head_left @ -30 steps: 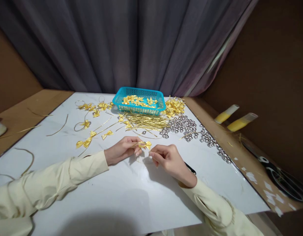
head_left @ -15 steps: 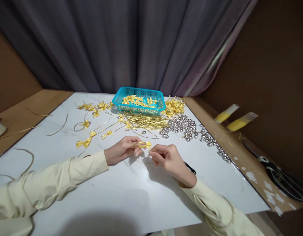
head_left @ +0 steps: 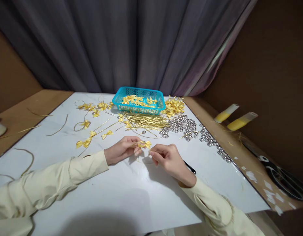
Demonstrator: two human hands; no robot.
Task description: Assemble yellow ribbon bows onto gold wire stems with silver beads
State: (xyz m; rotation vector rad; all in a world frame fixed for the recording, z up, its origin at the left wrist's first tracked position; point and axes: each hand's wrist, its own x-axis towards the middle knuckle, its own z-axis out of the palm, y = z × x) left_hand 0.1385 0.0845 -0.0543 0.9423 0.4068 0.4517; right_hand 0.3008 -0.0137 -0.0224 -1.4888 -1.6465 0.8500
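Your left hand [head_left: 122, 151] pinches a small yellow ribbon bow [head_left: 145, 144] at its fingertips, just above the white tabletop [head_left: 131, 196]. Your right hand [head_left: 167, 158] is curled close beside it, its fingertips pinched together just under the bow; whether they grip its thin gold wire, you cannot tell. Behind lie a blue basket [head_left: 139, 101] of bows, a bundle of gold wires [head_left: 146, 122] and a heap of silver bells [head_left: 183, 125].

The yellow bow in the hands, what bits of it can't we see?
- Yellow bow, head view: its left end is hidden by the left hand fingertips; too small to show any knot.
- Right hand: fingertips curl under, hiding what they pinch.
- Black tool: mostly hidden under the right wrist.
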